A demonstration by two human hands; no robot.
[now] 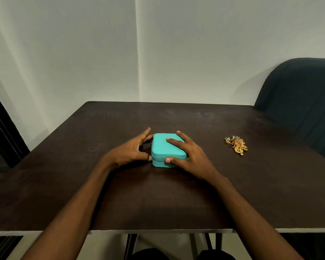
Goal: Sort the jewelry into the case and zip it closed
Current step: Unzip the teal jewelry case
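**Two hands on a closed teal jewelry case, jewelry heap off to the side**

Head view: A dark brown bench (pixel 176 194) fills the lower half of the scene, seen from above and behind the hands. Near its middle lies a small teal jewelry case (pixel 167 150), lid down, with the zipper line running round its side.

The right hand (pixel 190 156) comes in from 5 o'clock and lies over the case's right half. Its fingers are spread and nearly straight across the lid, and the thumb presses the near side wall on the zipper line. This grip is apart, flat on the case rather than curled round it.

The left hand (pixel 130 150) comes in from 7 o'clock and sits against the case's left side. The fingers are loosely bent and fanned, fingertips at the far left corner, thumb tip touching the near left corner. Whether they pinch the zipper pull there cannot be told; the grip looks apart.

At 3 o'clock from the case, well apart from it, a small heap of gold and orange jewelry (pixel 236 145) lies on the bench.

Bare bench surface runs between case and heap, and on toward the near edge at 6 o'clock. Beyond the bench's right edge stands a dark chair (pixel 304 102); a pale wall (pixel 101 53) rises behind the far edge.
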